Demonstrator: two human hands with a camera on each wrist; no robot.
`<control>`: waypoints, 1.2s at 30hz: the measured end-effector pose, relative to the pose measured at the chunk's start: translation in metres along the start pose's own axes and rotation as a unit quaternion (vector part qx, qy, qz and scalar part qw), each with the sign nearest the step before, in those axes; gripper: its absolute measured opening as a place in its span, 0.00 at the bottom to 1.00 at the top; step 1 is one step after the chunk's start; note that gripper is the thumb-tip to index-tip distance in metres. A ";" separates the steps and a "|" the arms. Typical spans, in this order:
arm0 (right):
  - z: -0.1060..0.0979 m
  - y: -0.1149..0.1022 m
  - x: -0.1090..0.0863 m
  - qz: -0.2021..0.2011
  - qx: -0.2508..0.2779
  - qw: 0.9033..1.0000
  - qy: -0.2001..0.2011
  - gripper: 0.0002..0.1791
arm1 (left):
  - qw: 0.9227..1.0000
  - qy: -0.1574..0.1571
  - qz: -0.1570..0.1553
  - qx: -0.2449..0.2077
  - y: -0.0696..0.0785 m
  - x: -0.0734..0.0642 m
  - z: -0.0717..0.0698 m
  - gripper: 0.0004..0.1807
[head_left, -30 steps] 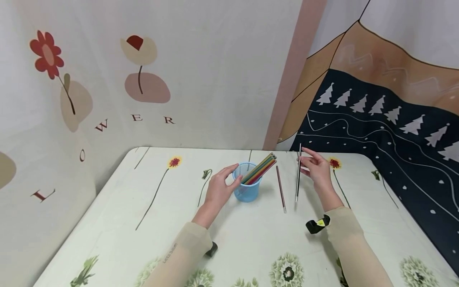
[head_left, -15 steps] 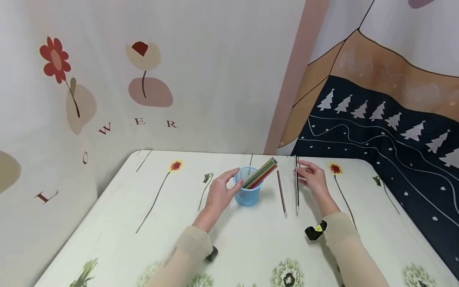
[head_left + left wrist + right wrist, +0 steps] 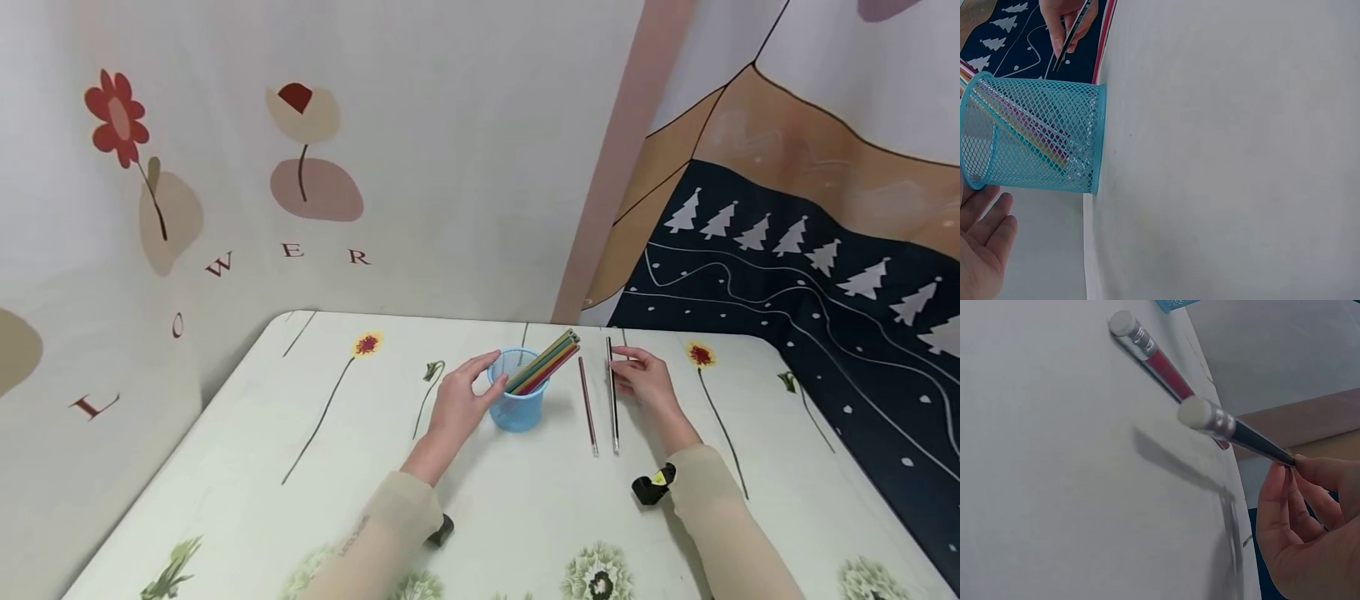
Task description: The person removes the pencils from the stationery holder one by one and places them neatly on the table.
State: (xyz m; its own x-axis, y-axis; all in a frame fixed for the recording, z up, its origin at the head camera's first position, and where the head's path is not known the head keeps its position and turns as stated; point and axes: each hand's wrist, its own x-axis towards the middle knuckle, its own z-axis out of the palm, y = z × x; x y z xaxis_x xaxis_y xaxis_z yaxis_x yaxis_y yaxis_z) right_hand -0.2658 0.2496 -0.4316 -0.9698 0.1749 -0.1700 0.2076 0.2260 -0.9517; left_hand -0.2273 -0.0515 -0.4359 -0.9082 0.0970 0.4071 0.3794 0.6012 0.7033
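Observation:
My left hand [image 3: 453, 410] holds the light blue mesh pencil cup [image 3: 517, 414] at its left side, thumb and forefinger at the rim. Several coloured pencils [image 3: 542, 367] lean to the right inside it. Between the fingertips of my right hand [image 3: 647, 383] is a dark pencil [image 3: 1261, 445] with a silver ferrule and white eraser, pinched partway along. Its eraser end points toward me, above its shadow in the right wrist view. To the left of it a dark red pencil [image 3: 587, 407] lies on the table, roughly parallel.
A white tablecloth [image 3: 510, 508] printed with flowers covers the table. Behind it hangs a pale curtain [image 3: 465, 167], with a navy cloth [image 3: 720, 267] patterned with trees at the right. Black wrist cameras [image 3: 649, 490] sit under both sleeves.
My right hand has brought the dark pencil left and down, nearer to the red one and the table. My left hand stays at the cup.

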 end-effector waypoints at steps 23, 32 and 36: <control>0.010 0.010 0.015 0.021 -0.023 0.999 -0.013 0.25 | 1.000 0.014 0.010 0.000 -0.001 0.002 -0.002 0.24; 0.014 0.011 0.014 0.019 -0.047 0.999 -0.009 0.23 | 1.000 0.003 0.000 -0.003 -0.001 0.002 -0.002 0.25; 0.014 0.012 0.014 0.015 -0.056 0.998 -0.004 0.23 | 1.000 0.002 -0.007 -0.007 0.000 0.001 -0.001 0.24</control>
State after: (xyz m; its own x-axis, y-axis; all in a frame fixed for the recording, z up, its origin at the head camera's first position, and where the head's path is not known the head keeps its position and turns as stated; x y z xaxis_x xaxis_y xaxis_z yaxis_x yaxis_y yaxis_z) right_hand -0.2785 0.2417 -0.4488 -0.9640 0.1756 -0.1997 0.2485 0.3271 -0.9118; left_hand -0.2282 -0.0524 -0.4347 -0.9128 0.0849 0.3996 0.3687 0.5921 0.7165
